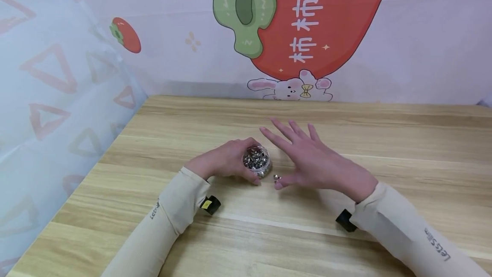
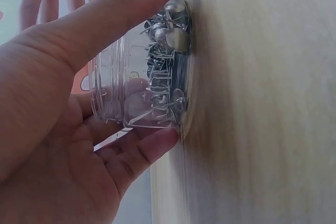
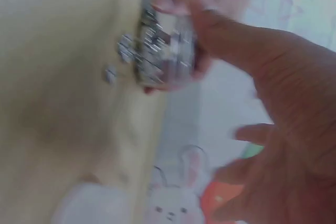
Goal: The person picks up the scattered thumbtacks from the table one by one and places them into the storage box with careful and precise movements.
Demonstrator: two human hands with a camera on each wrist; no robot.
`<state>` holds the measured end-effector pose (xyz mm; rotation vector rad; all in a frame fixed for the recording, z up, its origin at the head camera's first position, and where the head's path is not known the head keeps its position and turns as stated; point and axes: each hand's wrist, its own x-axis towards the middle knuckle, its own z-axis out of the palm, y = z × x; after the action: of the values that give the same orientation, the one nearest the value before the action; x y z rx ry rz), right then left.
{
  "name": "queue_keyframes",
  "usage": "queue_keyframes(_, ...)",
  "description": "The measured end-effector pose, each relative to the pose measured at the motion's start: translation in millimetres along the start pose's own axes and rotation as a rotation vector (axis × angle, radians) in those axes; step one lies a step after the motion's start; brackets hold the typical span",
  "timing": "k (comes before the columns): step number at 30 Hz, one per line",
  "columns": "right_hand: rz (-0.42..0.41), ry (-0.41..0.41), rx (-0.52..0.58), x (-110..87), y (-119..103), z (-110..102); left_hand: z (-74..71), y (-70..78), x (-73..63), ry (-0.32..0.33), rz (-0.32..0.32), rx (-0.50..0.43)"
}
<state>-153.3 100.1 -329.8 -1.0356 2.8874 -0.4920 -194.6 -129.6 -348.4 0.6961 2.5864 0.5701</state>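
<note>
My left hand (image 1: 226, 159) holds a clear round jar (image 1: 266, 171) upright on the table, thumb on the near side and fingers round the far side. Inside lie many silver thumbtacks (image 2: 163, 72) with domed heads and thin pins, heaped low in the left wrist view. To the right of the jar, my right hand (image 1: 317, 163) is spread over the table with its fingers extended, holding nothing that I can see. A few loose thumbtacks (image 1: 276, 177) lie on the wood between the jar and the right thumb; the right wrist view is blurred.
The wood-grain table (image 1: 246, 243) reaches back to a wall sheet (image 1: 173, 54) printed with a large red fruit and a rabbit. Another patterned sheet (image 1: 50, 140) hangs along the left edge. A blurred white round thing (image 3: 89, 205) shows low in the right wrist view.
</note>
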Motion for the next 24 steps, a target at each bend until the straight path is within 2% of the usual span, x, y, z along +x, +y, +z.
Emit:
queue_keyframes(4, 0.05, -0.124, -0.034, -7.0, 2, -12, 0.3, 0.6, 0.2, -0.001, 0.005, -0.002)
queue_keyframes(7, 0.046, -0.206, -0.043, -7.2, 1, -13, 0.2, 0.5, 0.7, 0.001, -0.003, 0.002)
queue_keyframes(10, 0.027, -0.239, -0.026, -4.9, 1, -8, -0.2, 0.3, 0.9, 0.005, -0.006, 0.008)
queue_keyframes(20, 0.015, -0.232, -0.063, -1.9, 1, 5, -0.9, 1.6, 0.1, 0.005, -0.007, 0.002)
queue_keyframes(22, 0.002, -0.197, -0.068, -1.4, 1, 5, -1.3, 1.9, -0.6, 0.004, -0.005, -0.002)
queue_keyframes(24, -0.034, -0.1, -0.074, 1.0, 0, 5, -1.7, 1.7, -1.5, 0.004, -0.003, 0.001)
